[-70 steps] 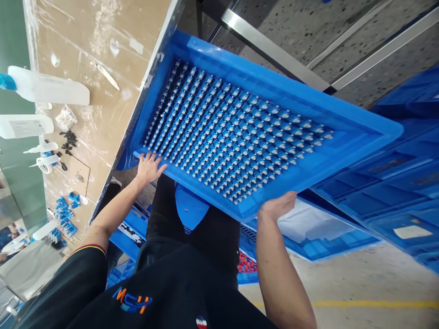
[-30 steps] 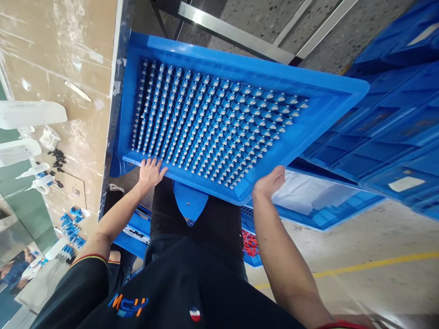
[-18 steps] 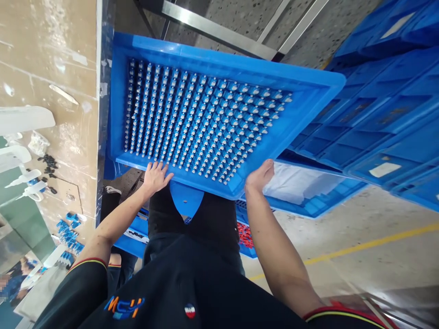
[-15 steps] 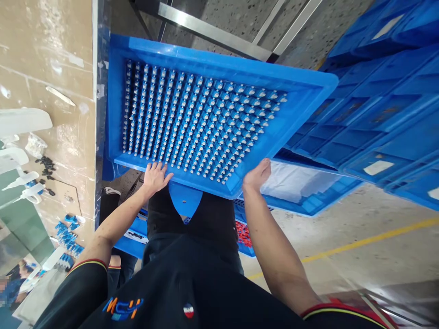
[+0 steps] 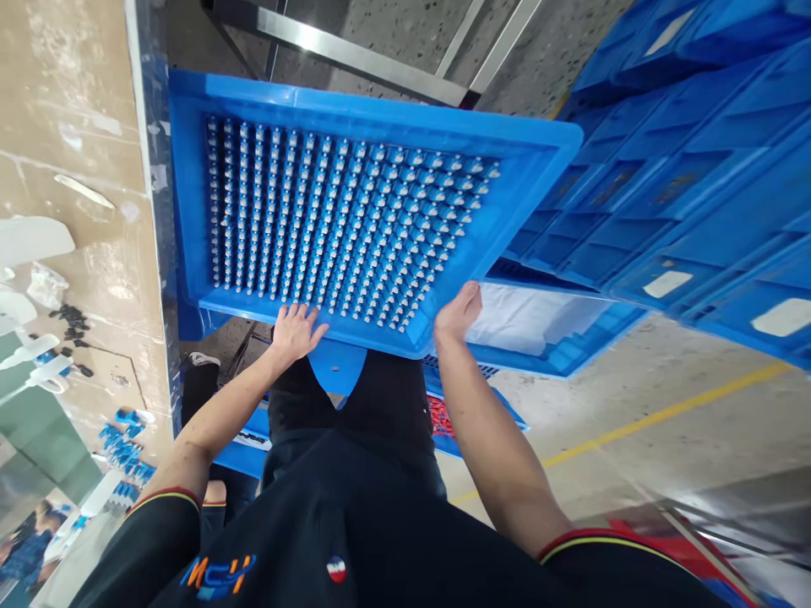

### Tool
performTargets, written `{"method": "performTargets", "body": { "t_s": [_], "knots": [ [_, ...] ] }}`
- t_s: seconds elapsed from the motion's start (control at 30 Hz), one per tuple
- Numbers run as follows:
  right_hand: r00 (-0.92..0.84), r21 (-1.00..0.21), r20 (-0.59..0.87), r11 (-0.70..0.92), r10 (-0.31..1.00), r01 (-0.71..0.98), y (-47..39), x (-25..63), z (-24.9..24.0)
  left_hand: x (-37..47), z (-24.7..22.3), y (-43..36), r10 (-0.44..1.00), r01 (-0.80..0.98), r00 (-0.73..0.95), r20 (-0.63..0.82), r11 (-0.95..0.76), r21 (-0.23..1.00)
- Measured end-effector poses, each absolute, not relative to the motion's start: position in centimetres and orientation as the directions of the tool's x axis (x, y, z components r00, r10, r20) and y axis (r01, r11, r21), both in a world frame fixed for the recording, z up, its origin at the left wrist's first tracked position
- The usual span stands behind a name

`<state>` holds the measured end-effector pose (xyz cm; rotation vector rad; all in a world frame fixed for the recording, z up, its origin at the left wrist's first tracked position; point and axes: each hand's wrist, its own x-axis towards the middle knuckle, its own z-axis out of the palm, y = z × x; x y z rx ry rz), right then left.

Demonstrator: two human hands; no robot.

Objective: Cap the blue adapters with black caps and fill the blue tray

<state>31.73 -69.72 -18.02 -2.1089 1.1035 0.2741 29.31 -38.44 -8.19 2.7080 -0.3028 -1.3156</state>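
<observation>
A shallow blue plastic tray (image 5: 532, 160) lies before me at waist height, filled with slanting rows of small blue-and-silver parts (image 5: 342, 224). My left hand (image 5: 297, 331) has its fingers over the tray's near rim, with the thumb pointing right. At the near right corner, my right hand (image 5: 459, 312) is curled against the outside of the tray; its fingertips are partly hidden. What supports the tray from below is mostly out of sight.
To the left, a worktable (image 5: 76, 152) carries blue parts (image 5: 127, 447), black pieces (image 5: 71, 323) and white bottles. Stacked blue crates (image 5: 697, 194) stand at right. A lower crate (image 5: 570, 359) holds white sheeting. Red parts (image 5: 440, 416) sit below. A metal frame (image 5: 355, 55) is behind.
The whole view has shifted, so the tray and table appear farther left. My left hand has slid slightly right along the near rim; my right hand keeps to the same corner.
</observation>
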Motion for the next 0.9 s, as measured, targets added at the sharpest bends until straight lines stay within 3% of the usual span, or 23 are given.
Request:
{"method": "performTargets", "body": {
  "t_s": [0.5,0.77,0.9],
  "knots": [
    [0.623,-0.526,-0.501,-0.361,-0.601,-0.770,-69.7,31.7,-17.9,29.6,-8.5,-40.1,-0.216,-0.126,0.593,-0.776,-0.976,0.175],
    [0.614,-0.529,-0.505,-0.344,-0.606,-0.775,-69.6,31.9,-17.6,29.2,-8.4,-42.6,-0.349,-0.181,0.538,-0.768,-0.937,0.299],
    [0.617,-0.538,-0.507,-0.338,-0.602,-0.772,-69.6,32.0,-17.5,28.7,-9.0,-44.2,-0.340,-0.171,0.535,-0.773,-0.940,0.296]
  ]
}}
